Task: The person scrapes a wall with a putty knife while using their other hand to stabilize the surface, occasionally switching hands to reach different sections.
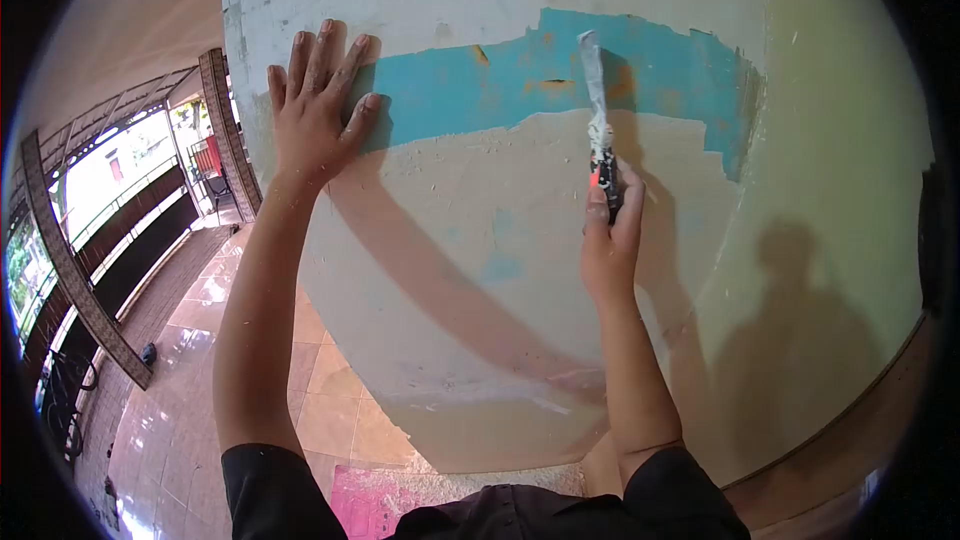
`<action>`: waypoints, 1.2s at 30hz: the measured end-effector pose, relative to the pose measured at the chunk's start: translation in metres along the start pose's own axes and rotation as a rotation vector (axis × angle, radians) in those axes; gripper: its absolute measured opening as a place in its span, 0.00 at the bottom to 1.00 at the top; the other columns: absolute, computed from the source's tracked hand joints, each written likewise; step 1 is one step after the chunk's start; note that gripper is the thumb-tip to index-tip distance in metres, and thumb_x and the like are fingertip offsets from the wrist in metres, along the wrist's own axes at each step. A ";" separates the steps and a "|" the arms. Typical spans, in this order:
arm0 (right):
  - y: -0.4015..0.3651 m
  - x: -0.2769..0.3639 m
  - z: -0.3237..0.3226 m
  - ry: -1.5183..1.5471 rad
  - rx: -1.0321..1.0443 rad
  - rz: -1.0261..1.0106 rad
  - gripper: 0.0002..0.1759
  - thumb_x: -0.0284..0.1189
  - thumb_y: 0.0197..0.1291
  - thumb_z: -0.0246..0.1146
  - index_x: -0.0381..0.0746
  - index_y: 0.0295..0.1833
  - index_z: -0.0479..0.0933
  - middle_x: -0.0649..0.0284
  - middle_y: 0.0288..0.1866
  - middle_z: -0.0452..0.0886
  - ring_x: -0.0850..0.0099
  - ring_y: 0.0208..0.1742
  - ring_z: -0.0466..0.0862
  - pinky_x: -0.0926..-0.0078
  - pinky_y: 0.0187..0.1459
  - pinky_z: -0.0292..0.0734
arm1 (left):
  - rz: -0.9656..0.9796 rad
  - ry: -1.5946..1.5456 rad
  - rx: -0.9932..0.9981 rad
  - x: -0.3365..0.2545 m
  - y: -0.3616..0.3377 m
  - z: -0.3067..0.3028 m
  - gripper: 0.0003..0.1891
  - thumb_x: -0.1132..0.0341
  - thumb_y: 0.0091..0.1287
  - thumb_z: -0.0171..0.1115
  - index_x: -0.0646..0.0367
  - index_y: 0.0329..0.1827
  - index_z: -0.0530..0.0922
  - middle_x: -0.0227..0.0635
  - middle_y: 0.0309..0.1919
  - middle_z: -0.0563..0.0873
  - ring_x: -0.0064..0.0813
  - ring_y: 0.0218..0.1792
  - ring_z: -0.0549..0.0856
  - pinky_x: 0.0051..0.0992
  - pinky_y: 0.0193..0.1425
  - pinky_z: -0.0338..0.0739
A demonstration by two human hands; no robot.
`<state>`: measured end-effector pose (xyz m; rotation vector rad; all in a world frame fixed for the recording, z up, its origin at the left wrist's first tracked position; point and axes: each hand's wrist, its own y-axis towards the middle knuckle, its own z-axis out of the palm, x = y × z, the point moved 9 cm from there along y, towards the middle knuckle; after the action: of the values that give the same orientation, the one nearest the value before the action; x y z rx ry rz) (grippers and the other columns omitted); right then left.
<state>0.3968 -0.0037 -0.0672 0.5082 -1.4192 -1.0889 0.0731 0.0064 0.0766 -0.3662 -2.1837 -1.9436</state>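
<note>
My left hand (318,115) lies flat with fingers spread at the left end of a blue strip (440,90) on the wall (480,200). Around that strip the surface is pale grey-white, with ragged edges where the two meet. My right hand (617,215) grips the dark handle of a putty knife (596,100). Its blade, coated in whitish material, points upward and overlaps the blue strip in this view. Orange-brown patches and a few dark marks show on the blue near the blade.
Yellow-green wall (840,190) continues to the right, with shadows on it. Below, pale debris lies on a pink mat (365,500) over the tiled floor (335,390). To the left are a pillar (228,130), a railing (130,230) and a bicycle (68,385).
</note>
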 end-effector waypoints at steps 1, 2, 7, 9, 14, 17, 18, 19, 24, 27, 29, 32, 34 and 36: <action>0.002 0.003 0.000 -0.082 -0.015 -0.038 0.24 0.33 0.77 0.55 0.34 0.71 0.64 0.61 0.47 0.77 0.74 0.42 0.75 0.71 0.49 0.75 | 0.011 0.000 0.007 0.002 -0.001 0.001 0.33 0.41 0.73 0.50 0.31 0.82 0.63 0.30 0.86 0.54 0.45 0.85 0.48 0.58 0.84 0.36; 0.001 -0.003 0.000 -0.070 -0.005 -0.040 0.25 0.34 0.76 0.58 0.34 0.71 0.65 0.59 0.47 0.77 0.73 0.43 0.77 0.70 0.50 0.76 | 0.023 -0.001 0.010 0.003 -0.001 0.001 0.33 0.41 0.73 0.50 0.31 0.82 0.64 0.30 0.85 0.54 0.44 0.85 0.49 0.58 0.84 0.35; -0.011 -0.016 0.005 -0.153 0.108 0.059 0.27 0.37 0.76 0.59 0.34 0.71 0.64 0.56 0.52 0.79 0.72 0.44 0.78 0.70 0.50 0.77 | 0.019 0.011 -0.006 0.003 -0.001 0.000 0.33 0.42 0.73 0.51 0.31 0.82 0.64 0.30 0.85 0.54 0.43 0.85 0.49 0.56 0.85 0.36; -0.015 -0.004 0.004 -0.134 0.025 -0.175 0.27 0.39 0.76 0.58 0.34 0.71 0.64 0.56 0.51 0.77 0.73 0.41 0.77 0.70 0.46 0.76 | 0.019 0.020 -0.004 0.003 -0.003 0.001 0.33 0.42 0.73 0.51 0.31 0.82 0.64 0.30 0.85 0.55 0.42 0.85 0.49 0.55 0.85 0.36; -0.030 -0.017 0.006 -0.018 0.062 -0.149 0.28 0.40 0.77 0.56 0.32 0.72 0.63 0.54 0.54 0.77 0.71 0.44 0.78 0.70 0.51 0.76 | 0.017 0.019 -0.019 0.005 -0.003 0.002 0.32 0.43 0.73 0.52 0.30 0.81 0.65 0.29 0.85 0.56 0.42 0.85 0.49 0.54 0.85 0.36; -0.048 -0.047 0.015 0.074 0.141 0.063 0.28 0.40 0.77 0.56 0.31 0.71 0.64 0.54 0.55 0.77 0.70 0.48 0.77 0.67 0.57 0.74 | 0.007 -0.006 -0.036 0.006 -0.004 0.001 0.32 0.42 0.73 0.52 0.30 0.81 0.65 0.29 0.85 0.57 0.42 0.85 0.51 0.55 0.85 0.37; -0.054 -0.046 0.019 0.049 0.158 0.062 0.28 0.40 0.76 0.57 0.31 0.71 0.64 0.53 0.56 0.78 0.67 0.51 0.78 0.65 0.59 0.74 | 0.008 -0.003 -0.024 0.009 -0.004 0.002 0.32 0.42 0.73 0.52 0.30 0.81 0.65 0.29 0.85 0.57 0.42 0.85 0.51 0.55 0.85 0.37; -0.060 -0.045 0.023 0.025 0.174 0.061 0.29 0.39 0.76 0.58 0.31 0.71 0.65 0.51 0.58 0.78 0.65 0.54 0.79 0.63 0.61 0.73 | 0.025 -0.013 -0.032 0.011 -0.003 0.003 0.32 0.41 0.73 0.51 0.30 0.81 0.65 0.29 0.85 0.57 0.43 0.85 0.51 0.56 0.85 0.38; -0.068 -0.047 0.026 -0.096 0.163 -0.026 0.29 0.34 0.72 0.62 0.32 0.73 0.65 0.43 0.67 0.77 0.50 0.66 0.80 0.56 0.68 0.72 | 0.095 -0.073 -0.028 0.016 -0.006 0.000 0.36 0.34 0.71 0.52 0.31 0.81 0.65 0.30 0.84 0.58 0.45 0.84 0.53 0.57 0.84 0.40; -0.070 -0.025 0.033 -0.230 0.159 -0.134 0.30 0.33 0.71 0.63 0.34 0.73 0.66 0.42 0.66 0.77 0.48 0.65 0.80 0.57 0.67 0.73 | 0.152 -0.084 -0.064 0.012 -0.011 -0.007 0.43 0.29 0.63 0.60 0.28 0.82 0.63 0.30 0.84 0.58 0.42 0.84 0.54 0.56 0.85 0.42; -0.070 -0.019 0.039 -0.298 0.157 -0.184 0.30 0.32 0.70 0.64 0.35 0.73 0.66 0.41 0.65 0.78 0.48 0.65 0.81 0.58 0.65 0.75 | 0.163 -0.072 -0.072 0.009 -0.009 -0.008 0.49 0.24 0.56 0.62 0.27 0.82 0.62 0.30 0.84 0.58 0.42 0.84 0.54 0.57 0.84 0.43; -0.076 -0.013 0.052 -0.336 0.119 -0.201 0.31 0.33 0.69 0.64 0.34 0.74 0.66 0.41 0.65 0.78 0.47 0.64 0.82 0.58 0.63 0.76 | 0.141 -0.058 -0.053 0.010 -0.010 -0.006 0.51 0.23 0.52 0.65 0.26 0.81 0.63 0.29 0.84 0.59 0.42 0.84 0.54 0.59 0.84 0.44; -0.080 -0.011 0.058 -0.359 0.095 -0.227 0.31 0.33 0.69 0.65 0.33 0.74 0.66 0.41 0.64 0.79 0.47 0.63 0.83 0.58 0.62 0.77 | 0.139 -0.058 -0.042 0.009 -0.010 -0.006 0.54 0.22 0.50 0.65 0.28 0.82 0.62 0.30 0.84 0.58 0.42 0.84 0.54 0.59 0.84 0.44; -0.081 -0.007 0.061 -0.409 0.115 -0.276 0.32 0.33 0.69 0.65 0.32 0.74 0.65 0.41 0.64 0.80 0.48 0.61 0.84 0.57 0.60 0.78 | 0.141 -0.060 -0.029 0.004 -0.006 -0.006 0.57 0.22 0.47 0.66 0.29 0.83 0.61 0.32 0.84 0.57 0.43 0.84 0.53 0.59 0.84 0.44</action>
<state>0.3166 -0.0167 -0.1293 0.5996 -1.8140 -1.3938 0.0672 0.0002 0.0732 -0.5746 -2.1042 -1.9137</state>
